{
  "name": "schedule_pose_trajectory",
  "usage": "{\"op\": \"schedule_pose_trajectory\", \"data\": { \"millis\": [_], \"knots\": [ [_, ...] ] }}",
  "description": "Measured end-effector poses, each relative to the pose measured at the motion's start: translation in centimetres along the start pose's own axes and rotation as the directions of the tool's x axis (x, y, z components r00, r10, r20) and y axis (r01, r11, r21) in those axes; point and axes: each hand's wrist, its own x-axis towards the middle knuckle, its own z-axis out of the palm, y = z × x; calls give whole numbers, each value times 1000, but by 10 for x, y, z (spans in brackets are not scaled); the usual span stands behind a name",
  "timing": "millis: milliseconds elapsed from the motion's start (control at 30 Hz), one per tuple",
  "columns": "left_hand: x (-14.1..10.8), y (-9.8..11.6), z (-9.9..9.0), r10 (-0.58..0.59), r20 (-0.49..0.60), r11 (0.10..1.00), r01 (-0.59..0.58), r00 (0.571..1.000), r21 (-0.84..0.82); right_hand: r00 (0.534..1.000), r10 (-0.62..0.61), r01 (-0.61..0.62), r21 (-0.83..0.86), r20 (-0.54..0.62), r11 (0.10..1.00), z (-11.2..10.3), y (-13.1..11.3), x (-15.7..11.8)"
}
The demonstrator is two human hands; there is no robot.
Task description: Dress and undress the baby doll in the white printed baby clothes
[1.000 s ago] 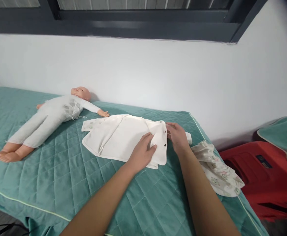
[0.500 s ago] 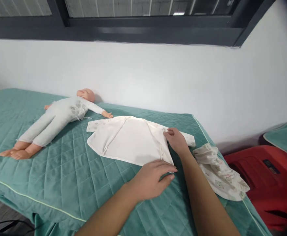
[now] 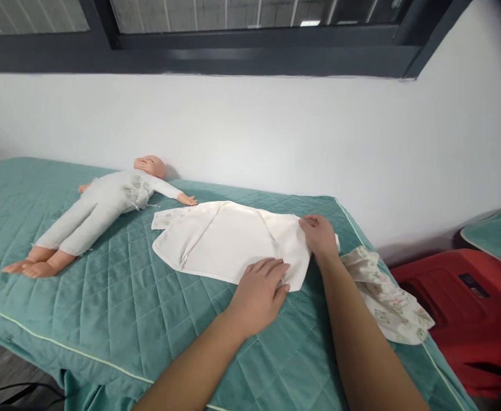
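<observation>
A white baby shirt [image 3: 220,242] lies spread on the bed, its left sleeve stretched out. My left hand [image 3: 261,294] rests on the shirt's lower right part, fingers laid out and thumb a little apart. At the right side, my right hand [image 3: 320,235] pinches the cloth near the sleeve, with its fingertips partly hidden. Only the cuff of that sleeve shows beyond the hand. To the left lies a baby doll [image 3: 104,208] on its back, its frayed white cloth body bare of clothes and one hand close to the shirt's left sleeve.
A green quilted bed cover [image 3: 117,319] lies under everything. Crumpled patterned baby clothing [image 3: 389,302] sits at the right edge, beside a red plastic object [image 3: 460,297]. Behind the bed rises a white wall [image 3: 254,131] below a dark window frame [image 3: 250,57].
My right hand has moved right, drawing the shirt's right side outward and smoothing it over the sleeve. My left hand has shifted left and up onto the cloth.
</observation>
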Motion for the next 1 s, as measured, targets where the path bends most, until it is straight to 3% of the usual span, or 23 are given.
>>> {"op": "schedule_pose_trajectory", "data": {
  "millis": [167,267,367,467,533,600,700,767,867,1000],
  "knots": [
    [-1,4,-3,125,43,992,-125,991,14,995,-34,55,-235,92,971,-2,-3,-8],
    [0,4,-5,141,22,989,-140,990,-48,971,-223,237,-295,81,926,1,-13,-17],
    [1,5,-4,117,-33,984,-120,993,-130,905,-409,425,-226,114,877,7,-28,-33],
    [0,6,-4,-2,-170,988,-25,986,-153,843,-455,472,11,288,882,22,-43,-54],
    [0,5,-6,-126,-300,986,85,945,-146,802,-421,416,110,423,903,34,-49,-67],
    [0,-2,-10,-204,-407,978,167,890,-125,759,-386,399,95,525,912,46,-50,-76],
    [2,-22,-19,-207,-479,973,233,853,-7,720,-409,528,-60,560,847,58,-46,-82],
    [4,-40,-26,-204,-471,952,287,858,111,733,-415,590,-200,539,782,61,-44,-84],
    [6,-62,-32,-229,-392,901,347,891,262,805,-345,550,-389,483,739,61,-45,-87],
    [16,-84,-40,-234,-276,842,337,932,422,849,-295,498,-476,439,725,57,-54,-89]
  ]
}}
